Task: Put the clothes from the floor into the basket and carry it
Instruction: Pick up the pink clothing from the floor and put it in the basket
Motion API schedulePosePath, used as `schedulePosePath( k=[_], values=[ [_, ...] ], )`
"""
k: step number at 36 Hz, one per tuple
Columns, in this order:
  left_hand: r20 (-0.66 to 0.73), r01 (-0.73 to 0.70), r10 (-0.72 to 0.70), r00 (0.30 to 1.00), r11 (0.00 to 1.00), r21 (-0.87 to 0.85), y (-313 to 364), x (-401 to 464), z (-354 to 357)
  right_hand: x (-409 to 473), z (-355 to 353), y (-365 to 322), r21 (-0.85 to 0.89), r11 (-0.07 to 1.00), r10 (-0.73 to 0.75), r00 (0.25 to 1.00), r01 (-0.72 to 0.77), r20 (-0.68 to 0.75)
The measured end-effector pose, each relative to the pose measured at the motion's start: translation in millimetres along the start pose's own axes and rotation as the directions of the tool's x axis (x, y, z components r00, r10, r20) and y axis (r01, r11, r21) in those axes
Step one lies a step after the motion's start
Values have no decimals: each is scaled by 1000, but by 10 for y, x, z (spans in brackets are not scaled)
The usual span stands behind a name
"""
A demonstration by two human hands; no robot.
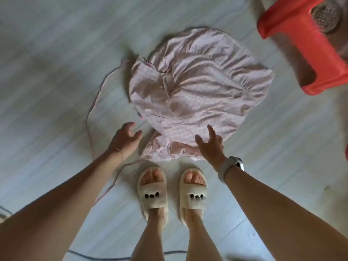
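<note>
A crumpled pale pink checked garment (197, 87) lies in a heap on the light floor in front of my feet. A thin pink strap (94, 102) trails from it in a loop to the left. My left hand (125, 141) hovers with fingers spread just left of the heap's near edge, holding nothing. My right hand (211, 146) is over the heap's near edge with fingers apart, a pale watch on the wrist. No basket shows in this view.
An orange-red plastic stool (301, 46) stands at the upper right, close to the garment. My feet in cream fuzzy slippers (152, 191) stand right behind the heap. A dark cable (94, 256) runs along the floor at the bottom.
</note>
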State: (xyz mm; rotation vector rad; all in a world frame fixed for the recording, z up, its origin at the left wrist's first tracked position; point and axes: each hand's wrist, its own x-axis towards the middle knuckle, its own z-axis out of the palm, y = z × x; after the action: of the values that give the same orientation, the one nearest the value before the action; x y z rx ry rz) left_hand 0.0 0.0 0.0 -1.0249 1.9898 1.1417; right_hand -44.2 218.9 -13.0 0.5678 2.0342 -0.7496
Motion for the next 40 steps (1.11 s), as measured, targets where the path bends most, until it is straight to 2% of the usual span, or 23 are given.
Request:
schedulePosePath(
  k=[2,5,7,10,14,15,17,19,23,26,29,32,34,37,39,40],
  values=[
    [-30,-60,59,998,998,-27,42,380,135,367,47,66,51,997,62,995,-58,-76],
    [-56,-103,102,993,995,-19,151,907,410,942,85,189,294,942,207,969,-161,-132],
    [-62,-154,154,986,988,-8,204,1196,581,1246,151,201,421,889,249,962,-179,-117],
    [-3,-171,171,985,979,-114,306,1530,761,1565,279,17,524,829,258,965,-196,-46],
    [145,-54,85,986,977,-204,384,1465,954,1589,475,-525,689,712,29,987,-132,158],
    [132,-32,67,989,968,-248,391,1391,957,1512,490,-625,695,708,4,985,-124,172],
    [68,-76,105,992,937,-341,426,1201,838,1295,436,-762,697,712,-33,987,-85,154],
    [51,-99,130,990,911,-400,461,976,651,1056,365,-833,687,723,-28,991,-71,131],
    [-37,-217,224,974,869,-446,509,466,310,515,261,-1050,513,858,-1,1000,-8,18],
    [-107,-233,208,972,875,-423,686,-100,-2,-54,31,-1219,351,928,-110,992,126,-65],
    [-149,-275,233,961,865,-420,742,-673,-266,-682,-286,-1298,167,943,-274,957,286,-92],
    [-223,-378,334,916,904,-200,778,-1269,-604,-1354,-645,-1364,26,900,-433,899,435,-66],
    [-201,-456,438,876,889,-51,927,-1644,-873,-1796,-864,-1431,-59,831,-555,832,553,-15],
    [-109,-558,565,818,825,85,1216,-2200,-1234,-2493,-1130,-1535,-89,669,-729,675,738,117],
    [-9,-620,620,784,784,28,1383,-2573,-1395,-2929,-1276,-1581,-105,569,-804,579,815,139],
    [49,-588,591,805,807,-60,1458,-2765,-1468,-3128,-1359,-1608,-101,559,-811,568,823,139]
  ],
)
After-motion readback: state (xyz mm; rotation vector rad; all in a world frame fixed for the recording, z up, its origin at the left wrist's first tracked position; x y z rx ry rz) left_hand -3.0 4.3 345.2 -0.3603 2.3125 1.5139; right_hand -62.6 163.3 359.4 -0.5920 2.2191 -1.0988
